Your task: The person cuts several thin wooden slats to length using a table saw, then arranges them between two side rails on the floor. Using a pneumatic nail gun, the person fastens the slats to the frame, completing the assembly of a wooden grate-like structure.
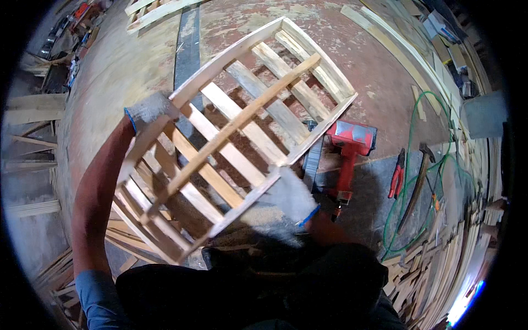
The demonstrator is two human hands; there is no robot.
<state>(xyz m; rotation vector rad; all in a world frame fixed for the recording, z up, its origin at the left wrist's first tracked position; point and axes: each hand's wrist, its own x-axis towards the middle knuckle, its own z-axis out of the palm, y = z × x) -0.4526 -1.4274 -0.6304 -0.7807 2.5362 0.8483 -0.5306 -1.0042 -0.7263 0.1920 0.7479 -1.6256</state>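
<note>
Past dark clothing (330,280), pinching slatted wooden crate (225,63) with left gloved hand (151,110); touching crate with right gloved hand (294,198), cannot tell finger spread there.

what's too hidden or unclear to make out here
- Right hand: head view; blur and the slatted wooden frame leave its fingers and grip unclear.
- Slatted wooden piece, top left: head view; cut off by the upper edge.
- Far-left clutter: head view; too small and dark to identify.
</note>
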